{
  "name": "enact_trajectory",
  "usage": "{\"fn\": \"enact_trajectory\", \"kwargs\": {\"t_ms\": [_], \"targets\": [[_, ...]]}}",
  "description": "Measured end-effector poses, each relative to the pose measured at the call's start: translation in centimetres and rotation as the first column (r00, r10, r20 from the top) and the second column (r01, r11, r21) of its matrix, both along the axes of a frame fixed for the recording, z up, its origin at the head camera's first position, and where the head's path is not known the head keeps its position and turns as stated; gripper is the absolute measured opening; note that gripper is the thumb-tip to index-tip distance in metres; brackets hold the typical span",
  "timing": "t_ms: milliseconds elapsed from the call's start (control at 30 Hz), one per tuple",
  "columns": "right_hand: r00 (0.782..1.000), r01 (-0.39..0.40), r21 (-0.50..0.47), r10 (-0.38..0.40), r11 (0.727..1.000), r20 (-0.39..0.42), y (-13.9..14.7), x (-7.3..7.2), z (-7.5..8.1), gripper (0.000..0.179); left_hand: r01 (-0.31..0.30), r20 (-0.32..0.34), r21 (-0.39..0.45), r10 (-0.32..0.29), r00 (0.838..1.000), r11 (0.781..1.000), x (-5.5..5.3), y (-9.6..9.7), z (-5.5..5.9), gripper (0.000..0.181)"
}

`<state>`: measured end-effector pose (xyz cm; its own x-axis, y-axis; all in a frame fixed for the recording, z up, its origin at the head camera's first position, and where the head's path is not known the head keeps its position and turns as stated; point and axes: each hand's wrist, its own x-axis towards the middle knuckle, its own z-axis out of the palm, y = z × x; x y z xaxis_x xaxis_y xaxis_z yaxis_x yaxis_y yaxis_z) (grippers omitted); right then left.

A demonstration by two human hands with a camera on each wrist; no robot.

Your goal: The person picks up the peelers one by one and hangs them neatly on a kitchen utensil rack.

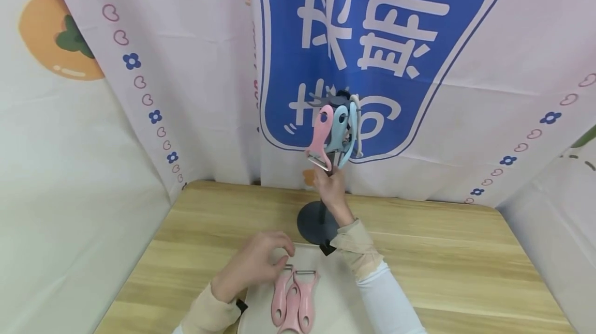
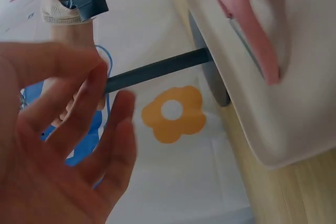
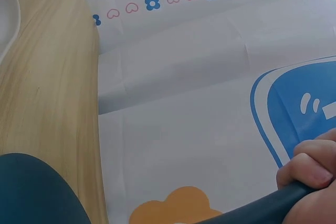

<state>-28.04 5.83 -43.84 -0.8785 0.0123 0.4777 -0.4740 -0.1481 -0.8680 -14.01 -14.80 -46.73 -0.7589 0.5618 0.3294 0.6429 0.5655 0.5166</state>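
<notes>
My right hand [image 1: 331, 189] grips the dark pole [image 3: 257, 209] of an upright rack, just below the things hanging at its top. Hanging there are a pink peeler [image 1: 321, 130], a light blue peeler [image 1: 338, 132] and others partly hidden behind them. The rack's round dark base [image 1: 309, 223] rests on the table behind the tray. My left hand [image 1: 256, 261] hovers over the tray's left side, fingers loosely bent and nothing between them. Beside its thumb, several pink peelers [image 1: 306, 298] lie on the pale tray [image 1: 337, 292], blades toward the rack.
The wood-patterned table [image 1: 465, 267] extends to both sides of the tray. Behind it hangs a printed cloth [image 1: 223, 106] with a large blue sign, close behind the rack. Another pale cloth [image 1: 70, 194] borders the left side.
</notes>
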Motion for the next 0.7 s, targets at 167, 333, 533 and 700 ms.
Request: {"fn": "enact_trajectory", "kwargs": {"t_ms": [167, 333, 533, 700], "targets": [[1.0, 0.003, -0.003, -0.003, 1.0, -0.006, 0.1, -0.1, -0.1, 0.014, 0.161, 0.027, -0.14, -0.159, 0.987, 0.977, 0.5, 0.1, -0.2, 0.026], [0.999, 0.021, 0.036, -0.02, 0.999, -0.039, 0.1, -0.2, -0.1, 0.019, 0.199, 0.07, -0.318, -0.186, 0.98, 0.927, 1.3, 0.2, -0.2, 0.035], [0.997, 0.003, 0.027, -0.001, 1.0, -0.073, 0.0, -0.3, 0.0, 0.026, 0.159, 0.162, -0.355, -0.107, 0.981, 0.921, 1.7, 0.4, -0.5, 0.047], [0.997, 0.008, 0.034, -0.005, 0.999, -0.071, 0.0, -0.4, -0.2, 0.027, 0.148, 0.151, -0.364, -0.099, 0.984, 0.92, 1.9, 0.6, -0.8, 0.043]]}}
